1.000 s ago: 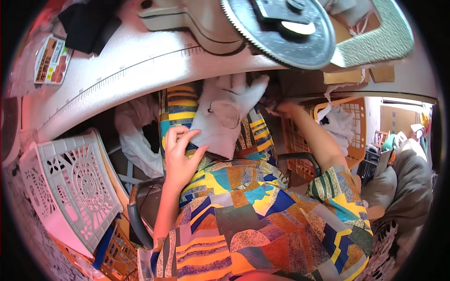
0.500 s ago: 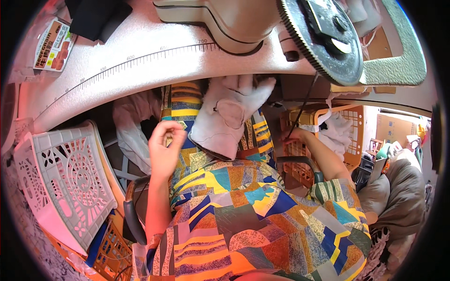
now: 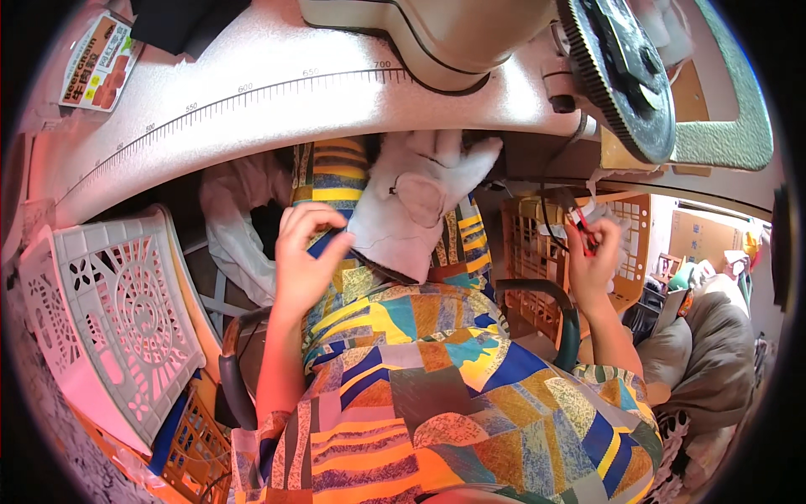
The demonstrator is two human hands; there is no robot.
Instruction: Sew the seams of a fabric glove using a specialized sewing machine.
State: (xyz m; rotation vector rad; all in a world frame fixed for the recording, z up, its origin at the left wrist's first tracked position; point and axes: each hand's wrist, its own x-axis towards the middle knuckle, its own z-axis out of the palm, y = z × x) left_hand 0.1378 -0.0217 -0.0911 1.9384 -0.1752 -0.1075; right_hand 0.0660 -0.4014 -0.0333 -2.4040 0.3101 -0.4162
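Note:
A white fleecy glove (image 3: 411, 206) lies across my lap, its fingers toward the sewing machine bed and its cuff toward me. Beside the cuff's left edge is my left hand (image 3: 306, 256), open, with thumb and curved fingers apart and nothing seen between them. Whether the thumb tip touches the glove I cannot tell. Off to the right, my right hand (image 3: 594, 260) is raised and closed on a small red-and-black tool (image 3: 581, 227). Fingers and blur hide part of it, so its exact kind is unclear. A dark cord (image 3: 546, 210) hangs close by it.
Above my lap runs the white machine bed (image 3: 277, 109) with a printed scale. A toothed black handwheel (image 3: 621, 80) is at the upper right. A white plastic basket (image 3: 126, 311) stands left, an orange crate (image 3: 537, 244) right. Chair armrests (image 3: 567, 336) flank me.
My right hand has come up from beside the orange crate, now with the red-and-black tool in it. My left hand's fingers have spread from a near-closed ring, closer to the glove.

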